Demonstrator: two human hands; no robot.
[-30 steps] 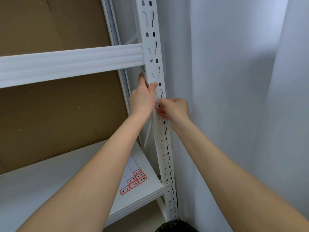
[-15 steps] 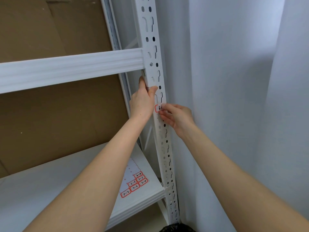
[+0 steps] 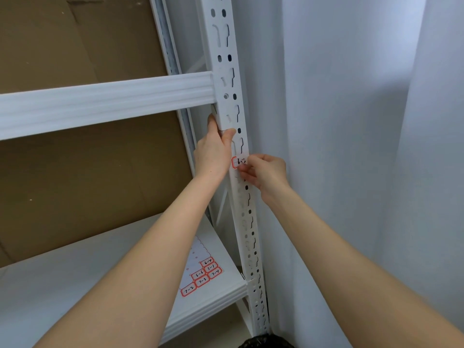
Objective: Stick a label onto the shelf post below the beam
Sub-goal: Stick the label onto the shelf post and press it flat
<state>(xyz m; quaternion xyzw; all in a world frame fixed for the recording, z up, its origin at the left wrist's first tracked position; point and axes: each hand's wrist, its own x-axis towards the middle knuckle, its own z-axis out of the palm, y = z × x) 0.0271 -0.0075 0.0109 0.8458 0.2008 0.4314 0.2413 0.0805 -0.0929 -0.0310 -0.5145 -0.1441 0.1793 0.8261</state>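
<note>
In the head view, the shelf post [image 3: 222, 69] was gripped just below the beam [image 3: 100, 104] by the left hand [image 3: 213, 154], fingers curled round it. The red-edged label [image 3: 239, 162] lay on the post's front just right of that hand, its right end pinched by the right hand [image 3: 266, 172].

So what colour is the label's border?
Red, around a white label with black writing; head view.

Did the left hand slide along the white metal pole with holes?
No. The left hand still grips the white slotted metal post just under the end of the white ribbed beam, same as before.
</note>
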